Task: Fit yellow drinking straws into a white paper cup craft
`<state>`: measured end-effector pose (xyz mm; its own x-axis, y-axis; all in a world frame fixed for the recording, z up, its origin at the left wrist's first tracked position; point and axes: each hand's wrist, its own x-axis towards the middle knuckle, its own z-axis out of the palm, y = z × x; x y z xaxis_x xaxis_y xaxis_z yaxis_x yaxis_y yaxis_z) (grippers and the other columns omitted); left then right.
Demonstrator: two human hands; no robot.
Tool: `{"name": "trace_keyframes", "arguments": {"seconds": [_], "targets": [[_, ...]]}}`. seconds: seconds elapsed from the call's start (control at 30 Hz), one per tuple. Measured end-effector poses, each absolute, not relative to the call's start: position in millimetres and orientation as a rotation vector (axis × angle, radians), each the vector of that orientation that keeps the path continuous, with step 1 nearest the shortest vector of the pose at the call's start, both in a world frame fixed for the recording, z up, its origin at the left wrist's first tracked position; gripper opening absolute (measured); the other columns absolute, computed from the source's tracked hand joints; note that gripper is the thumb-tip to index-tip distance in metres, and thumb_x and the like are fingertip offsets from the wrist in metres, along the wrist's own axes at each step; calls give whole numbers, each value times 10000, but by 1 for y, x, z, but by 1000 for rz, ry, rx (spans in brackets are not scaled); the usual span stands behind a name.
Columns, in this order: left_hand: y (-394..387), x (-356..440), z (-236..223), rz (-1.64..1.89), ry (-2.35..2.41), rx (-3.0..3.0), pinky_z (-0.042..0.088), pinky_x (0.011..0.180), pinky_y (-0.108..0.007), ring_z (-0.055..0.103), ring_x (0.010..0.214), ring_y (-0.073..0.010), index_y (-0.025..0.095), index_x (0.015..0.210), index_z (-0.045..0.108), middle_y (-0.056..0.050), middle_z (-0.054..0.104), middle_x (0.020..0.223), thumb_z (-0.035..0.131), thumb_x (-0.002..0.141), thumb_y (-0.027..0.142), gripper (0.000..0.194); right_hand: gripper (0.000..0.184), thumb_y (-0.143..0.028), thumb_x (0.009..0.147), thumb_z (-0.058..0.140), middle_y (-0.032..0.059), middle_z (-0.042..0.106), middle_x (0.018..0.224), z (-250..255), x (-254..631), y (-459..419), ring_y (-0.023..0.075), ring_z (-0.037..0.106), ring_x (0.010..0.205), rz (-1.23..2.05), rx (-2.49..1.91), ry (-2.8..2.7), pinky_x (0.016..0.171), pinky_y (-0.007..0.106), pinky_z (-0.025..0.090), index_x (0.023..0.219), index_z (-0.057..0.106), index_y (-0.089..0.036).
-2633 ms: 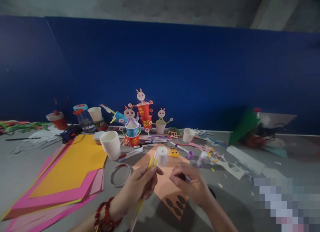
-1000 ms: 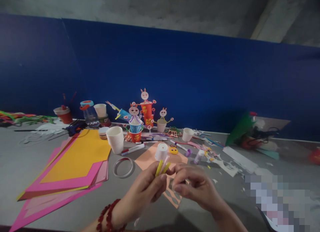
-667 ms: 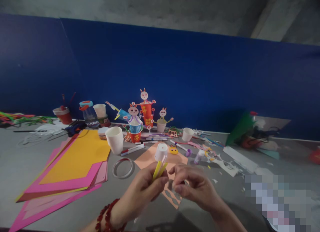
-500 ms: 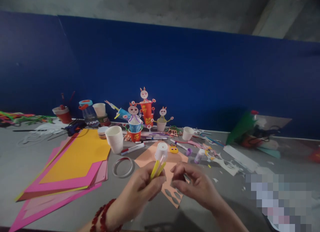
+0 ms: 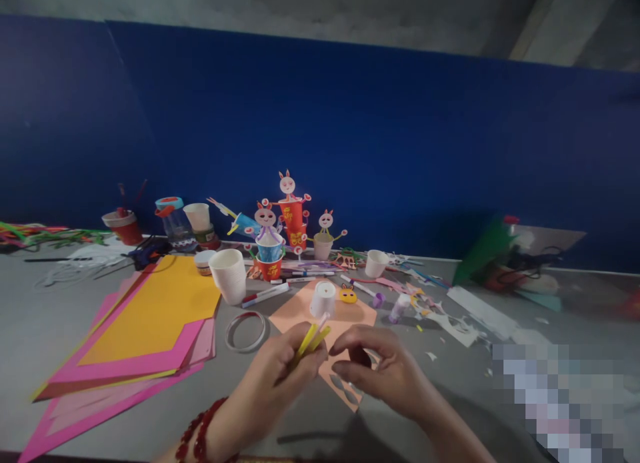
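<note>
My left hand (image 5: 287,363) is closed around a few thin yellow and pale pink sticks (image 5: 310,340), their ends poking up past the fingers. Close beside it, my right hand (image 5: 383,370) has its thumb and forefinger curved and apart, with nothing visible between them. Under both hands lies a peach paper sheet (image 5: 357,316) with leaf-shaped holes at its near corner. A small white paper cup (image 5: 323,300) stands upside down on the sheet, just beyond the sticks. Right of the cup is a yellow paper animal head (image 5: 347,294).
Paper-cup figures (image 5: 270,250) stand at the back against a blue wall. Coloured paper sheets (image 5: 150,316), a tape roll (image 5: 245,332) and a larger white cup (image 5: 229,275) are on the left. Markers (image 5: 266,294), a glue stick (image 5: 399,308) and paper scraps (image 5: 457,330) lie around.
My right hand has moved slightly left, nearer the sticks. My left hand has shifted a little left and still holds them. The view has tilted slightly.
</note>
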<state>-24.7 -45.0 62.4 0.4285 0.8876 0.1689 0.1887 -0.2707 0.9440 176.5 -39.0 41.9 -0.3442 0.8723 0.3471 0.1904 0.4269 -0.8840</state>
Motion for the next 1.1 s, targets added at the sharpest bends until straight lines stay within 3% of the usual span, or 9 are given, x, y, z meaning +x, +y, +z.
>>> {"name": "trace_keyframes", "arguments": {"seconds": [0.23,0.4,0.57,0.73,0.97,1.1], "targets": [[-44,-27,65,858,970,1749,292,527,-207,353,579,-96,183,772,525,43,420,650,519,950,334,233,114,-234,858,668,8,655,685,44,175,-40,125,517,612,909,-897,-1852,555,227,377,765,713,-185],[-43,-25,56,814,799,1457,211,421,-195,246,436,-62,186,885,539,97,335,533,521,955,451,275,172,-270,892,649,13,659,676,46,179,-39,133,533,615,837,-933,-1904,566,241,376,754,707,-184],[-42,-24,48,902,753,1247,174,390,-179,245,424,-50,181,1020,556,88,392,561,548,939,485,314,147,-253,891,639,14,662,694,45,187,-38,132,540,614,790,-975,-1913,567,236,387,785,720,-191],[-39,-23,35,829,783,1169,178,397,-167,254,424,-36,164,924,586,82,397,547,579,914,501,338,163,-287,901,648,8,668,701,49,188,-39,123,524,605,856,-938,-1872,558,225,382,789,717,-192],[-42,-11,32,729,753,1142,186,391,-168,242,425,-33,187,834,489,96,382,558,614,852,595,428,154,-300,925,632,16,705,790,52,179,-37,136,582,686,959,-860,-1844,595,222,407,834,710,-202],[-43,-10,30,719,728,1166,178,382,-176,243,421,-34,194,821,464,94,382,574,572,865,623,445,170,-321,929,620,-1,663,741,52,179,-34,121,533,637,969,-899,-1836,566,215,384,840,702,-201]]}}
